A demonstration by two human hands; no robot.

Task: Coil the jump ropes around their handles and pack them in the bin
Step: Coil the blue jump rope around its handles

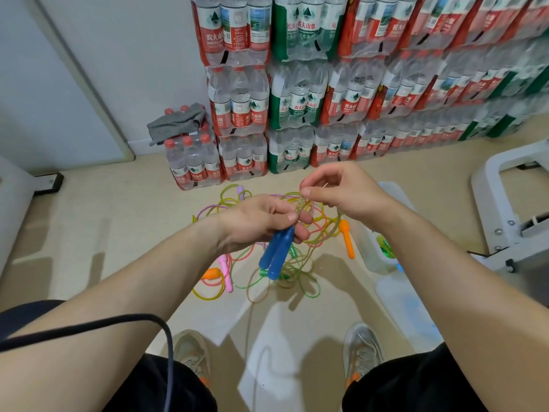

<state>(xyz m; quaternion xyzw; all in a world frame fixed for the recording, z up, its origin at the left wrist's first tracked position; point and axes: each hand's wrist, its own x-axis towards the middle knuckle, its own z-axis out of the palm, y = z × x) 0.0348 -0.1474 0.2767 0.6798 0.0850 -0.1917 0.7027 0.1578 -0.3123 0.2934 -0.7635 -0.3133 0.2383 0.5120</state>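
As the left hand (255, 224) clamps both blue handles (276, 255) together mid-frame, the right hand (344, 194) pinches the rope (300, 205), seemingly for coiling.

Both forearms (133, 289) reach forward; the left hand (255, 221) grips two blue handles (274, 255), the right hand (341, 194) pinches their rope (302, 205) just beside it.

Bare forearms (133, 292), black shorts (416, 385), grey sneakers (361, 349) with orange trim, black cable (74, 329).
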